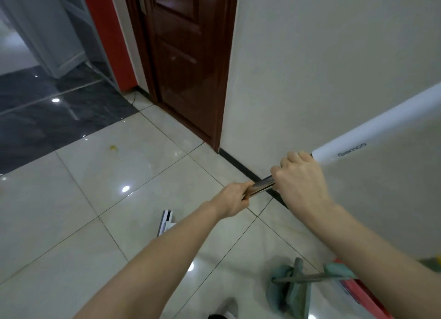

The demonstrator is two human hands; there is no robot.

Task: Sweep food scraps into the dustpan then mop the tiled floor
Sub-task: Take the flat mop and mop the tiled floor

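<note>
Nearest, at the bottom right, one teal dustpan (290, 292) lies on the pale tiled floor (71, 223), just beside something red (358, 292) along the wall (334, 56). Partly hidden behind the left forearm, one white mop head (165, 222) sits on the tiles. Both bare hands are closed around one mop handle (262, 186): the left hand (235, 199) wraps the metal shaft lower down, and the right hand (301, 178) grips it higher, just beside where the white grip sleeve (372, 130) begins. A short stretch of bare metal shows between the two fists. The handle's long axis runs diagonally, from the mop head at lower left up to the upper right edge of view. Farther off, one small yellow food scrap (113, 148) lies on a pale tile near the dark glossy tiles (47, 111). Beyond stands one brown door (186, 56).
</note>
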